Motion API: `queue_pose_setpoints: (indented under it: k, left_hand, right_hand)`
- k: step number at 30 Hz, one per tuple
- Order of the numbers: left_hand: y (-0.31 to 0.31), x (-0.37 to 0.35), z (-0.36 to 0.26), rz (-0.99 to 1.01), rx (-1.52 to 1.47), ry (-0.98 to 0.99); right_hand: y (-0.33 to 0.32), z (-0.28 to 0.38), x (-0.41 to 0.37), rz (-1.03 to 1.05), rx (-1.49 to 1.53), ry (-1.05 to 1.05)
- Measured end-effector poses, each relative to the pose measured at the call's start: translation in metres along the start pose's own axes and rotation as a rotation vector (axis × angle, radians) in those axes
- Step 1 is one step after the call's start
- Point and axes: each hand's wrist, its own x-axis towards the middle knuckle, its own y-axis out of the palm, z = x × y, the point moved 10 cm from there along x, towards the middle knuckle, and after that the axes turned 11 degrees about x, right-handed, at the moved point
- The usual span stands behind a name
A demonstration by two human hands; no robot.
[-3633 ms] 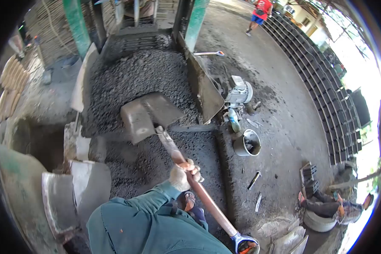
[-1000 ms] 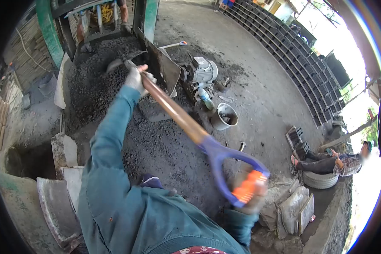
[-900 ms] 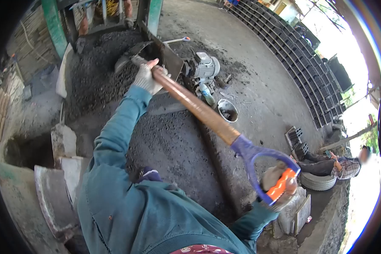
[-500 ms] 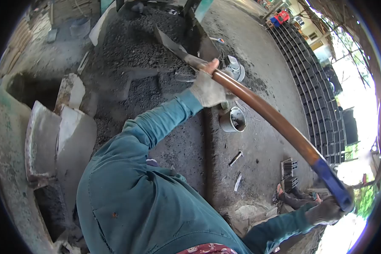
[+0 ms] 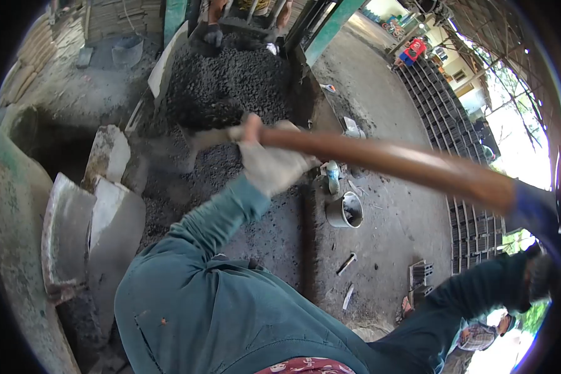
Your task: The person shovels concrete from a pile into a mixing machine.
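Note:
I hold a shovel (image 5: 386, 159) with both hands, its brown shaft running across the view to a blue grip at the far right. My left hand (image 5: 271, 163), in a pale glove, is closed around the lower shaft near the blade. The blade is blurred and lies over a heap of dark, gravelly mix (image 5: 233, 75). At the shadowed right edge, my right hand (image 5: 540, 277) is closed at the blue grip; its fingers are partly lost in the dark.
Another person's gloved hand (image 5: 213, 35) is behind the heap. On the right stand a bucket (image 5: 339, 213), a bottle (image 5: 333, 179), a hammer (image 5: 347, 263) and stacked dark blocks (image 5: 442, 118). Pale slabs (image 5: 68, 230) lean at left. A person (image 5: 478, 336) is at lower right.
The shovel's grip end has risen with my right hand, and the shaft lies flatter across the view. The blade and my left hand have shifted left and down. A co-worker's hands now show behind the heap.

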Motion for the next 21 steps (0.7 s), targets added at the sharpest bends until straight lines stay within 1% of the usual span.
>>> queue_pose_setpoints:
  k: [2,3,4,5,6,7,8,10,11,14,15,16,17,18,19,20,21]
  left_hand:
    - [-0.038,0.053,-0.07,0.05,-0.017,0.109]
    - [-0.073,0.073,-0.094,-0.13,-0.015,0.113]
    - [-0.096,0.086,-0.113,-0.307,-0.013,0.123]
    - [-0.114,0.094,-0.118,-0.358,-0.002,0.058]
    - [-0.138,0.103,-0.12,-0.408,0.009,-0.003]
    - [-0.162,0.112,-0.119,-0.455,0.02,-0.057]
    - [-0.188,0.12,-0.119,-0.504,0.047,-0.071]
    - [-0.218,0.137,-0.116,-0.475,0.143,-0.14]
    - [-0.231,0.146,-0.122,-0.482,0.181,-0.102]
    - [-0.22,0.149,-0.123,-0.552,0.336,-0.128]
    - [-0.216,0.155,-0.119,-0.533,0.306,-0.075]
    - [-0.224,0.158,-0.117,-0.65,0.428,0.062]
    - [-0.218,0.147,-0.093,-0.593,0.354,0.014]
    - [-0.2,0.137,-0.076,-0.52,0.279,-0.014]
    - [-0.161,0.115,-0.057,-0.369,0.251,-0.067]
    - [-0.126,0.078,-0.033,-0.235,0.22,-0.117]
    - [-0.104,0.047,-0.016,-0.094,0.303,-0.12]
  right_hand:
    - [0.034,0.012,-0.043,-0.008,-0.159,0.128]
    - [0.05,0.022,-0.064,-0.013,-0.242,0.192]
    - [0.076,0.035,-0.072,0.004,-0.211,0.284]
    - [0.101,0.049,-0.08,0.018,-0.183,0.376]
    - [0.132,0.061,-0.086,0.054,-0.039,0.498]
    - [0.14,0.063,-0.107,0.097,-0.014,0.568]
    - [0.143,0.071,-0.135,0.137,0.013,0.64]
    - [0.14,0.087,-0.218,0.075,-0.03,0.939]
    - [0.139,0.101,-0.254,0.055,-0.051,0.986]
    - [0.15,0.128,-0.356,0.013,-0.119,1.194]
    - [0.147,0.138,-0.384,0.004,-0.147,1.277]
    - [0.138,0.144,-0.426,-0.151,-0.002,1.567]
    - [0.131,0.153,-0.467,-0.312,0.157,1.84]
    - [0.139,0.158,-0.509,-0.492,0.345,2.084]
    - [0.129,0.167,-0.564,-0.666,0.419,2.157]
    - [0.115,0.178,-0.614,-0.656,0.502,2.169]
    - [0.107,0.186,-0.647,-0.64,0.59,2.18]
